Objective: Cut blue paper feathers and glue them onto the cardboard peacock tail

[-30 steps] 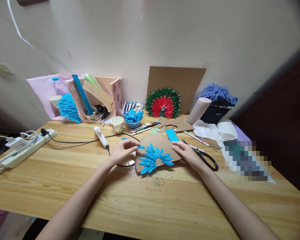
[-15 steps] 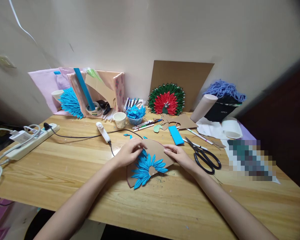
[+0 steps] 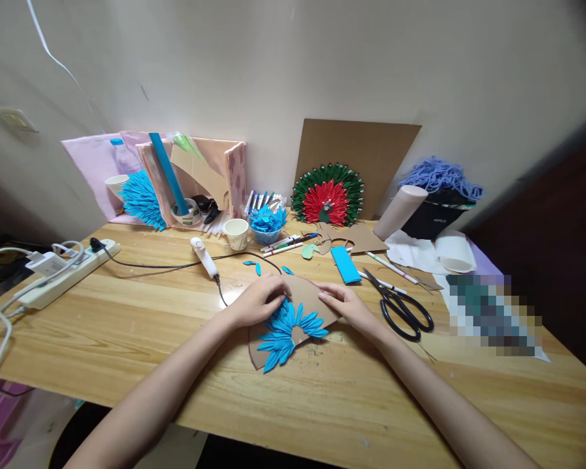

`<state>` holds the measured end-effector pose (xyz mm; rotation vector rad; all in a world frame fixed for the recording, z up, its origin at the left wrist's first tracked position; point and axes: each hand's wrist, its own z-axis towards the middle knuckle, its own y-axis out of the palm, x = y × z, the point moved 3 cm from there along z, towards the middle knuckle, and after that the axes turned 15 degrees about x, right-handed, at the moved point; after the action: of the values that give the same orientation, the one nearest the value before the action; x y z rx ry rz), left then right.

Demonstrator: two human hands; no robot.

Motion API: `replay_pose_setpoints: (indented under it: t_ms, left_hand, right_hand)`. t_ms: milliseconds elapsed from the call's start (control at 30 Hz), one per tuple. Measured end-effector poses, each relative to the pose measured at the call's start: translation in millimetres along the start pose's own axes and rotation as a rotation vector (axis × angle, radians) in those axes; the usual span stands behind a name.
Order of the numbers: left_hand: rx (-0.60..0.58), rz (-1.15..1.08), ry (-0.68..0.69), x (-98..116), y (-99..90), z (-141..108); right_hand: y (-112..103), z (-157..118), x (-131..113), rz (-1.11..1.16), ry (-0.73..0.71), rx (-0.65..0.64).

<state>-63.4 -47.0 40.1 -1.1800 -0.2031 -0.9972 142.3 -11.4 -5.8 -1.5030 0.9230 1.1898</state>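
Note:
A fan-shaped piece of brown cardboard [image 3: 305,290] lies at the front middle of the table in the head view. Blue folded-paper petals [image 3: 286,335] are fixed on it in a half ring around its bare lower centre. My left hand [image 3: 260,299] bends over the cardboard's left part, its thumb and fingertips closed at an upper blue petal; the palm hides some of it. On the right, my right hand [image 3: 346,305] pinches the cardboard's edge between thumb and fingers. Several loose blue petals [image 3: 258,269] lie just beyond the cardboard.
A white glue gun [image 3: 204,259] with a black cord lies behind my left hand. Black scissors [image 3: 403,306] and a folded blue strip [image 3: 345,264] are to the right. Behind stand a paper cup [image 3: 237,234], a bowl of blue petals [image 3: 267,228] and a red-green peacock craft [image 3: 327,195].
The view has shifted slightly. My left hand has moved a little on the cardboard, and its fingers are drawn closer together over the petals. My right hand stays at the edge.

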Motion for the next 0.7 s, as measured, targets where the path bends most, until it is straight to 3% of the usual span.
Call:
replay_pose_setpoints:
  t_ms: [200,300,433,700]
  left_hand:
    - [0.008,0.013,-0.026,-14,10.6,-2]
    - [0.018,0.007,-0.038,-21,13.9,-2]
    - [0.03,0.006,-0.036,-26,15.7,-2]
    - [0.026,0.018,-0.016,-28,18.1,-2]
  right_hand:
    - [2,-6,-15,-0.464,-0.359,0.354]
    - [22,-8,-24,-0.563,-0.436,0.271]
    - [47,-6,-28,-0.64,-0.393,0.169]
    - [53,2,-20,-0.671,-0.28,0.106]
